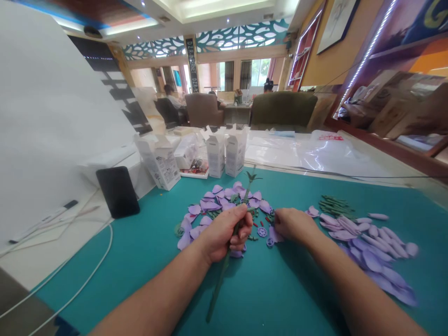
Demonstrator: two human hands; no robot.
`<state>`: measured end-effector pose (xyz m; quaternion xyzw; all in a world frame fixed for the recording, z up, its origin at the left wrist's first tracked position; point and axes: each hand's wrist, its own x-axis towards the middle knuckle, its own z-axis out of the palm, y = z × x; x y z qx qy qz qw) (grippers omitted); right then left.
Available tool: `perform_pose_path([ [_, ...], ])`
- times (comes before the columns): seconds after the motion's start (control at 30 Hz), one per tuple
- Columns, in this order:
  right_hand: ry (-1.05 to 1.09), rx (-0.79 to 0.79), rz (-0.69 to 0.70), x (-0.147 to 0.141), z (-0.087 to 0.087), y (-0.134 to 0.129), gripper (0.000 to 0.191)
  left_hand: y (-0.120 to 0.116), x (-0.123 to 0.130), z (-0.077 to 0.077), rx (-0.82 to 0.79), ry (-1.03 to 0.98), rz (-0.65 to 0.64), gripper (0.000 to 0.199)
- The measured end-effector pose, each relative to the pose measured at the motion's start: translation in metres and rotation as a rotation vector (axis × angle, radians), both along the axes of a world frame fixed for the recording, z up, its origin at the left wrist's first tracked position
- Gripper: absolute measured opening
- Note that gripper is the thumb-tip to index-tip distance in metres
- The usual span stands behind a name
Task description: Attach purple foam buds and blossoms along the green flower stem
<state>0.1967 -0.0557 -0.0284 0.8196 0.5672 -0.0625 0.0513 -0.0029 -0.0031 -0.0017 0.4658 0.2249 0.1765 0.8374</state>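
**Green stem in left hand, right hand among purple petals**

Surroundings: loose purple petals (224, 198) heaped just beyond both hands, mixed with small green and red bits. Two purple ring-shaped pieces (262, 231) lying between the hands. Second, larger spread of petals (371, 242) to the right, fanned toward the near edge. Bundle of thin green sticks (334, 204) just behind that spread. Three white cartons (215, 151) standing upright at the far edge of the mat, one tilted. Black tablet (118, 191) leaning at the left, white cable (87, 275) trailing below it. Petal heap crowding the space directly ahead of the knuckles.

Held item: green stem (219, 284) clasped in the left hand (224, 233), fingers curled and pressed tight around its middle. Long axis running from near-left to far-right, steeply inclined away from the viewer; leafy tip pointing up and away past the petal heap, bare lower end resting low over the mat near the left forearm.

Right hand (294, 225): palm down, fingertips drawn together at the petal edge near the rings; whether pinching anything, cannot tell.

Surface and room: teal mat (280, 289) over a pale table, clear plastic sheeting (308, 151) beyond. Large white board to the left. Lounge behind with armchairs, patterned ceiling panels, seated people far off.
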Motion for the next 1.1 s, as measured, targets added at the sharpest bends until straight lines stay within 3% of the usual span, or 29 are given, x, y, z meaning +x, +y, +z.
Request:
perform_pose_path([
  [0.13,0.021,0.072,0.002,0.000,0.006,-0.001,0.017,0.000,-0.001,0.000,0.004,0.002,0.003,0.036],
  [0.23,0.171,0.199,0.000,-0.002,0.010,0.000,0.008,0.000,-0.001,0.000,-0.001,-0.003,-0.002,0.036],
  [0.37,0.683,0.464,0.068,-0.008,0.014,0.001,0.002,0.000,-0.001,-0.001,-0.020,-0.003,-0.022,0.036],
  [0.43,0.992,0.553,0.105,-0.013,0.017,0.000,0.016,-0.001,-0.001,-0.001,-0.040,-0.001,-0.035,0.037],
  [0.5,1.226,0.583,0.097,-0.019,0.022,-0.001,0.026,-0.001,-0.001,-0.001,-0.068,-0.001,-0.044,0.038],
  [0.63,1.493,0.611,0.020,-0.029,0.031,-0.005,0.029,-0.001,-0.001,0.002,-0.132,-0.010,-0.049,0.040],
  [0.83,1.722,0.630,-0.035,-0.035,0.026,-0.005,0.033,-0.002,0.000,0.005,-0.183,-0.044,-0.056,0.044],
  [1.1,1.812,0.630,-0.069,-0.045,0.031,-0.006,0.037,-0.003,-0.001,0.002,-0.170,-0.080,-0.068,0.040],
])
